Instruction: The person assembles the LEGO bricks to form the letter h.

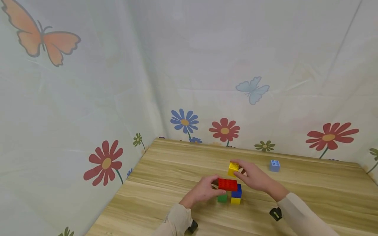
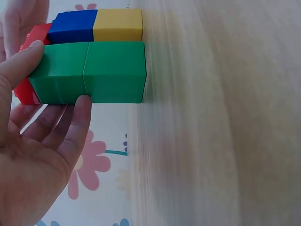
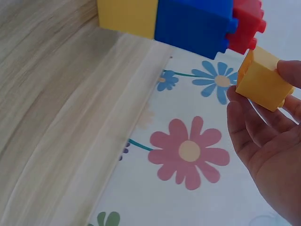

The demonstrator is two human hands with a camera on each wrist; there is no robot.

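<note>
A small arch of toy bricks stands on the table. Two green bricks [image 2: 115, 73] form one column; a blue brick [image 1: 237, 190] on a yellow brick [image 2: 118, 25] forms the other. Across their tops lies a red brick [image 1: 227, 184], leaving some blue studs bare. My left hand [image 1: 205, 189] grips the arch at its left end, thumb and fingers on opposite sides of the upper green brick and red brick. Above and behind the arch, my right hand [image 1: 254, 175] pinches a separate yellow brick [image 3: 264, 80] between thumb and fingers, apart from the red brick.
A light blue brick [image 1: 274, 166] sits on the wooden table [image 1: 183, 160] toward the back right. Behind the table's far edge hangs a pale cloth [image 1: 200, 65] printed with flowers and butterflies. Dark straps [image 1: 276, 213] hang by both wrists.
</note>
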